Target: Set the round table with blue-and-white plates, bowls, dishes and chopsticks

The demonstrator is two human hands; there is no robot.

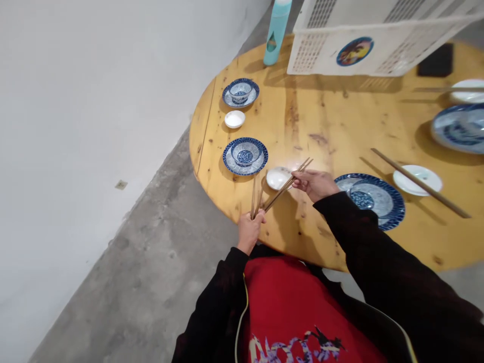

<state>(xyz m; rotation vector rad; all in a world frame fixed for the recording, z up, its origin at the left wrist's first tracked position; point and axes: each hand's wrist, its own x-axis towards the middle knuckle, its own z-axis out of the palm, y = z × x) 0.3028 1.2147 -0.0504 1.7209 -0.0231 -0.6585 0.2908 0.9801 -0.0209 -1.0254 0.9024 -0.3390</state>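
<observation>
Brown chopsticks [279, 193] by near edge of table [333, 121]: left hand [249, 231] closed around some, right hand [314, 184] pinching a pair between fingertips, near white dish [277, 177].

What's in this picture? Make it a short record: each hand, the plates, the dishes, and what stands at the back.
Left hand: holds chopsticks at the table's edge
Right hand: pinches a slanting pair
Plates: four, blue-rimmed, each with a bowl
Dishes: four, white; chopsticks lie across the rightmost two
Back: crate, bottle
</observation>
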